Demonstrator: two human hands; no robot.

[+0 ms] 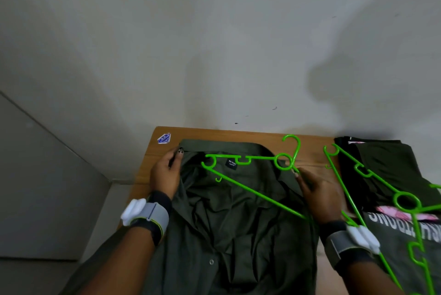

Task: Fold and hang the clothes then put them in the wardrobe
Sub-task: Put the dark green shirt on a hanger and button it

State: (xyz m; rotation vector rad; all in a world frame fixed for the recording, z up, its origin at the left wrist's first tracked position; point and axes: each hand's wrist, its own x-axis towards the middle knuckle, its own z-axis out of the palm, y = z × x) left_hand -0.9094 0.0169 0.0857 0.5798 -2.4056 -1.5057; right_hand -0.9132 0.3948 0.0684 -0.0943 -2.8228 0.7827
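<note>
A dark olive button shirt (229, 211) lies open on the wooden table (238, 134), collar toward the wall. A bright green plastic hanger (248, 183) lies across its collar area, hook pointing to the far right. My left hand (165, 175) pinches the shirt's left shoulder edge by the collar. My right hand (318, 195) holds the hanger near the base of its hook, fingertips on the shirt's right shoulder.
A second green hanger (372, 189) lies on a pile of dark clothes (386, 165) at the right, over a printed grey garment (403, 237). A blue sticker (164, 138) marks the table's far left corner. A plain wall stands behind; the floor drops off left.
</note>
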